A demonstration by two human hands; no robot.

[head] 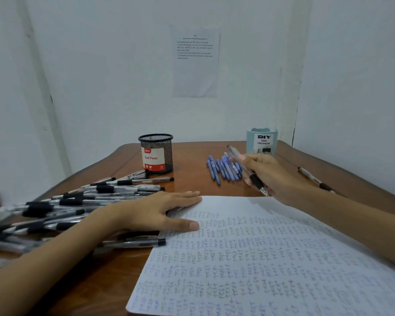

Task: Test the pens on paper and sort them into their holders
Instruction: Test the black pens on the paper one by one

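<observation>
- The sheet of paper (260, 258) lies on the near right of the table (192, 179).
- The left hand (155, 213) rests flat on the sheet's far-left corner.
- A pile of ball pens (89, 197) spreads along the table's left side, with the mesh pen holder (156, 153) behind it.
- The desk organizer (262, 141) stands far right, with a cluster of pens (224, 167) before it.
- The right hand (274, 176), just right of the cluster, holds a pen (257, 181).
- A lone pen (312, 177) lies further right.

The table (192, 181) is brown wood under a glossy varnish that shows reflections. The mesh cup (163, 147) is black metal wire with a smooth paper label. The blue cup (251, 140) looks like matt plastic. The sheet (249, 258) is matt paper. The pen (237, 156) in the right hand (274, 176) has a clear, glossy plastic barrel and a black rubbery grip, like the pile of pens (89, 197).
</observation>
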